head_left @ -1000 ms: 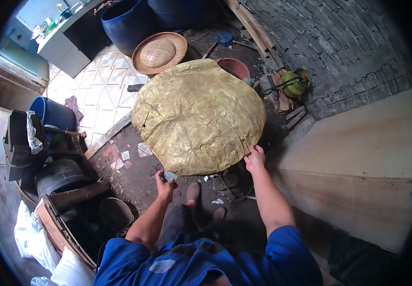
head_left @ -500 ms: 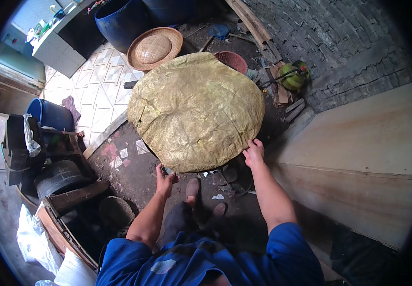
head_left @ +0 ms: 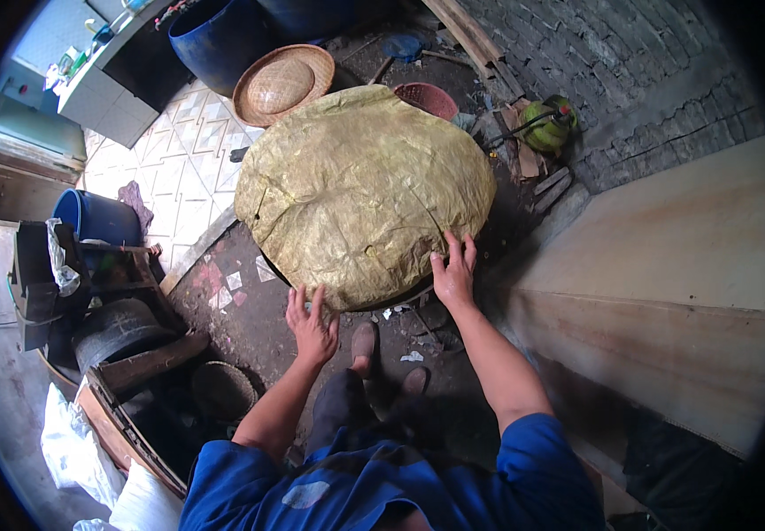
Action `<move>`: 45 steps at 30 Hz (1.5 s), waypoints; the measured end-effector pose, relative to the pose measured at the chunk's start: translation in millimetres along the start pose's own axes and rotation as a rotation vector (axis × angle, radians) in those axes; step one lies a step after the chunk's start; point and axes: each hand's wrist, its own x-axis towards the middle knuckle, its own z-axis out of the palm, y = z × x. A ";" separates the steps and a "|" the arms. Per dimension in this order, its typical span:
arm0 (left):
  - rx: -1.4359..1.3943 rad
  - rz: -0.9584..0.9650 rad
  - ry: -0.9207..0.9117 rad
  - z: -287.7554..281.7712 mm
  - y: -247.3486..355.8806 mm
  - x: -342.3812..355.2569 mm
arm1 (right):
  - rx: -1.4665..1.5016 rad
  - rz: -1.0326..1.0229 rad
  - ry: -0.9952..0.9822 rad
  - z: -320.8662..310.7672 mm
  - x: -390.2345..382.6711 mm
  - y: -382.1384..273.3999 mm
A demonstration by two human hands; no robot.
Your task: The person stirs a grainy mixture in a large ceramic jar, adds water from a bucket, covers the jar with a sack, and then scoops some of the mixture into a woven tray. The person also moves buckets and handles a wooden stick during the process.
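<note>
A large, roughly round cover (head_left: 356,195) of wrinkled yellow-gold sheet lies in front of me, with a small hole near its left edge. A dark rim shows beneath its near edge; what lies under the cover is hidden. My left hand (head_left: 313,332) is at the near left edge, fingers stretched out and apart, their tips touching the sheet. My right hand (head_left: 455,276) rests its fingertips on the sheet near the right front edge, fingers spread. Neither hand grips anything.
Beyond the cover are a woven hat (head_left: 283,87), a red basket (head_left: 427,101) and a blue drum (head_left: 214,44). A green sprayer-like container (head_left: 545,127) stands by the block wall. Wooden panels (head_left: 648,239) rise at right. At left are a blue bucket (head_left: 99,217) and a dark pot (head_left: 121,332).
Both hands have loosened from the cover's edge. My right hand has shifted left and inward onto the sheet; my left hand's fingers have moved up onto its near edge.
</note>
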 end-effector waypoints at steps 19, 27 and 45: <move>0.052 0.351 -0.380 41.9 43.3 -62.1 | 0.020 0.554 0.061 13.4 -160.1 203.9; 0.281 0.215 -0.957 122.4 -49.6 -175.0 | -0.053 0.865 -0.129 120.8 -244.4 331.7; 0.535 0.381 -1.078 178.5 -64.5 -168.5 | 0.080 1.220 0.036 349.9 -297.0 593.5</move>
